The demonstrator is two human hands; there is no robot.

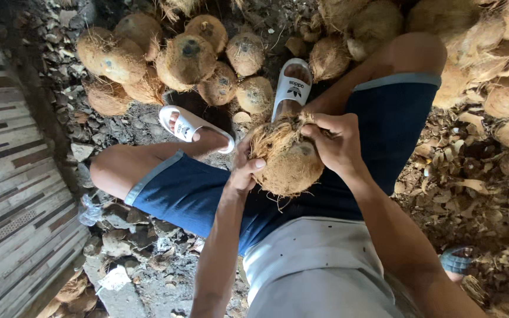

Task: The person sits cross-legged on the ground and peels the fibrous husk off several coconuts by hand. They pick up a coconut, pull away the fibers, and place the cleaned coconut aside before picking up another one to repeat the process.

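As seen from the head camera, which looked straight down, a seated person held a partly husked coconut (287, 160) above the lap, between the knees. Left hand (244, 168) was closed against the nut's left side, thumb pressed on the brown fibre. Right hand (335, 141) was clenched on a tuft of loose husk at the nut's upper right, fingers curled tight around the strands. Blue shorts (195, 191) and a pale grey shirt (319, 265) lay beneath the coconut. Both feet wore white slide sandals (293, 85), planted apart on dark ground littered with husk scraps (449, 176). Beyond the feet, a heap of husked coconuts (178, 59) rested touching one another, with further fibrous nuts (502, 100) piled along the right edge. A striped tiled surface (13, 194) ran along the left margin. At lower right, part of a blue sandal (458, 259) showed among the debris.
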